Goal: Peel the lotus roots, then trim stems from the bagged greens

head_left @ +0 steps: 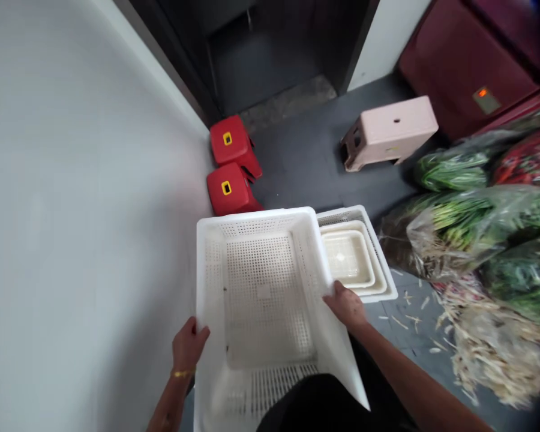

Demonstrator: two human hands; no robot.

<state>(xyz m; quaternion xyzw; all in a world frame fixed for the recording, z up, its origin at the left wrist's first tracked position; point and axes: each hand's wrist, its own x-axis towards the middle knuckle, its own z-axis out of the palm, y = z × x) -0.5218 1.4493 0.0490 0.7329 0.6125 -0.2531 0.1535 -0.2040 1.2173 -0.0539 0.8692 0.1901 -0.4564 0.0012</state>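
Evidently, in the head view, the white basket [265, 291] is at six o'clock, the left hand [189, 345] gripping its rim at seven, the right hand [348, 306] at five. It should handle light and stiff (bulky, though); opposite long rims suit holding.

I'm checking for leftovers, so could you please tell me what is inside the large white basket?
At least two small dark specks show inside the large white basket. Dark clothing covers part of its near end, hiding anything there.
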